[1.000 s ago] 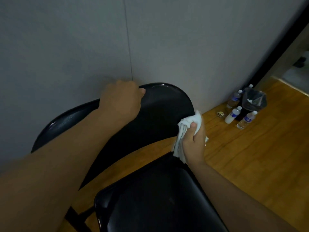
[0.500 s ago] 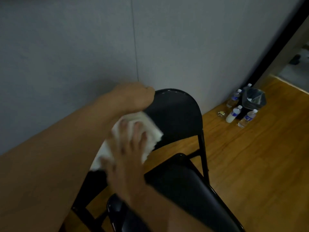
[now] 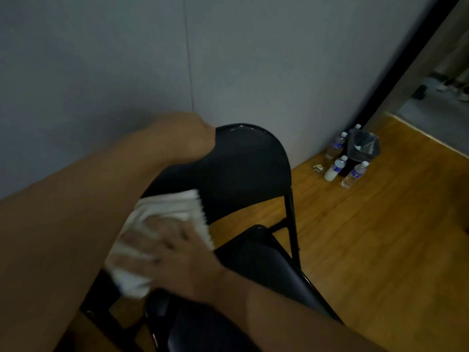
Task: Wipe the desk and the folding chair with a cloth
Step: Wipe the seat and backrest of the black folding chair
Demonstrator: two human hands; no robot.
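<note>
The black folding chair (image 3: pixel 248 174) stands on the wood floor (image 3: pixel 380 237) beside the grey wall (image 3: pixel 101 59), its curved backrest glossy and its seat padded. A white folded cloth (image 3: pixel 175 207), blurred, lies against the backrest's lower left. The right hand (image 3: pixel 177 252) presses it with fingers spread flat; the left hand (image 3: pixel 182 134) curls over the backrest's top edge

head cam looks forward, down (close range) onto folding chair (image 3: pixel 248 168), wall (image 3: pixel 101 59) behind
</note>
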